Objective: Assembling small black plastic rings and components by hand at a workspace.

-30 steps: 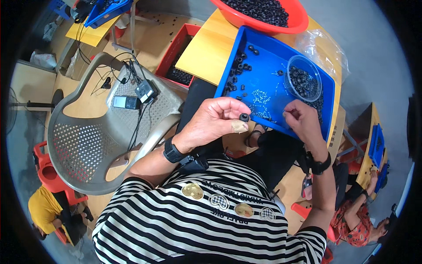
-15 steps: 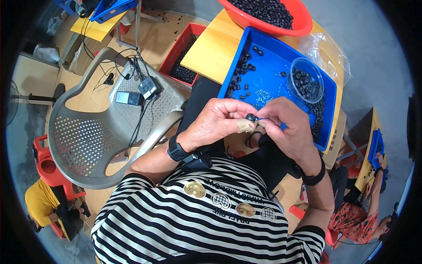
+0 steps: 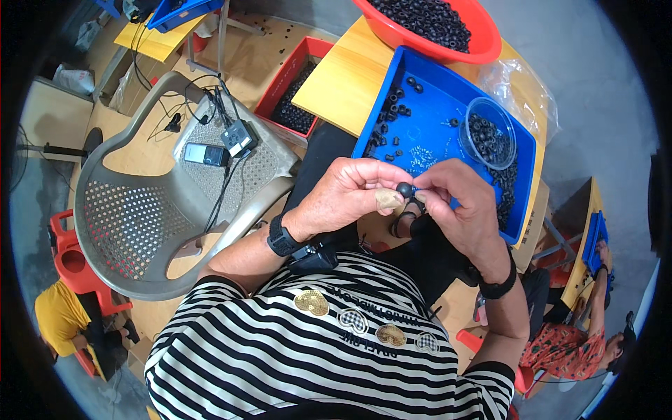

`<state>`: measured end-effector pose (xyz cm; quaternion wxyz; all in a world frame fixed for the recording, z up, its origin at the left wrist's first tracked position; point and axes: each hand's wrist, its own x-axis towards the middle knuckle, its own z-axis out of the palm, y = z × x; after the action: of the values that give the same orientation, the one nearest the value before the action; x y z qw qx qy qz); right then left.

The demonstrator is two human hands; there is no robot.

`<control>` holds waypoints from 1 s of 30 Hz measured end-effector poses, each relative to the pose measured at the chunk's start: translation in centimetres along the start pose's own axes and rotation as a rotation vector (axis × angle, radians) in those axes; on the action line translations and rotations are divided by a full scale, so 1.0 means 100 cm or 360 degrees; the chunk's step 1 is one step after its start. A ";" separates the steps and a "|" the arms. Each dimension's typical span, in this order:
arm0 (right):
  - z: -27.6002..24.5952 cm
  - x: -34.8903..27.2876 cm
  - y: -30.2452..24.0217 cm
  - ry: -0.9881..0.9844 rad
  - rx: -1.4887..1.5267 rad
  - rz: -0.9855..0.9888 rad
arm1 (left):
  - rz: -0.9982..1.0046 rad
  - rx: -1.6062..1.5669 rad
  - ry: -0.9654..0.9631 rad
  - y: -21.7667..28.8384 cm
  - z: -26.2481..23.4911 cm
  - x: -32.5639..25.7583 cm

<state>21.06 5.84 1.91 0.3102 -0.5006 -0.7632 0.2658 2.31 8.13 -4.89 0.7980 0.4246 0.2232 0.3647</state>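
Observation:
Between the fingertips of my left hand [image 3: 348, 194] sits a small round black part [image 3: 404, 190], its thumb wrapped in a tan covering. My right hand [image 3: 458, 203] meets it from the other side, thumb and forefinger pinched at the part's right edge; what they pinch is too small to make out. Both hands are held over the near edge of the blue tray [image 3: 448, 98]. In that tray lie loose black parts [image 3: 395, 110], small clear pieces [image 3: 421, 158] and a clear round tub [image 3: 488, 133] of black parts.
A red basin [image 3: 483, 49] of black parts stands on the yellow table [image 3: 343, 77]. Beside it lies a clear plastic bag [image 3: 518, 87]. At left are a grey armchair [image 3: 140, 210] with devices and cables, and a red crate [image 3: 294, 66]. Another person [image 3: 567, 350] sits at right.
The round black part shows more fully between my fingertips. My right fingers have shifted slightly to the right. The view has moved a little.

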 end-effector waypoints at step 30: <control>0.006 -0.003 -0.007 0.0089 -0.0007 0.0011 | -0.0081 -0.0384 -0.0003 -0.011 -0.008 0.002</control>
<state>20.31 5.30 1.93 0.3293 -0.5112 -0.7531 0.2511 2.35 8.24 -6.27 0.8526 0.3200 0.1876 0.3680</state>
